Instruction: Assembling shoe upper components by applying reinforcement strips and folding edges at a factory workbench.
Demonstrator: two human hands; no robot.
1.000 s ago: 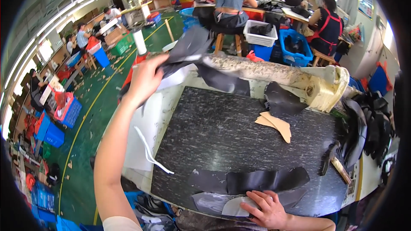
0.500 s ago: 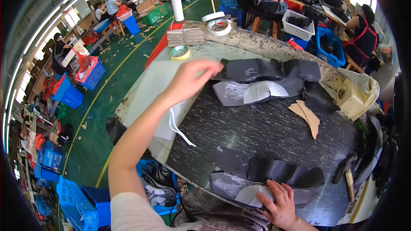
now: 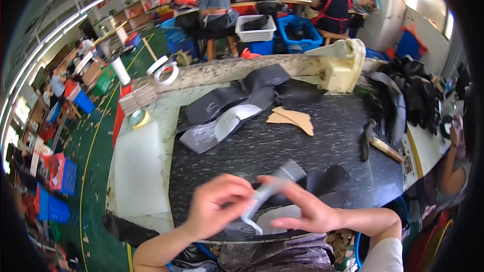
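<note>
My left hand (image 3: 222, 205) is closed in a pinch on a pale, flexible strip (image 3: 263, 197), held above the near black piece. My right hand (image 3: 308, 208) has its thumb and fingers apart, with the fingertips at the strip; motion blur hides whether they touch it. Beneath both hands lies a black shoe-upper-like piece (image 3: 330, 184) with a light grey curved patch (image 3: 272, 218), partly covered by my hands. A similar black piece (image 3: 237, 90) with a silvery patch (image 3: 236, 119) rests at the far side of the dark speckled board (image 3: 222, 163).
Tan cut pieces (image 3: 292, 119) lie mid-board, and a wooden-handled hammer (image 3: 383, 147) at the right. A white sheet (image 3: 141, 171), yellow tape roll (image 3: 138, 119) and white tape roll (image 3: 166, 74) are leftward. A yellowed plastic holder (image 3: 344, 68) stands far right, near piled black pieces (image 3: 418, 88). People sit beyond.
My left hand has come from the far black piece down to the near one and now holds the strip. My right hand has lifted off the near piece. The view has swung right.
</note>
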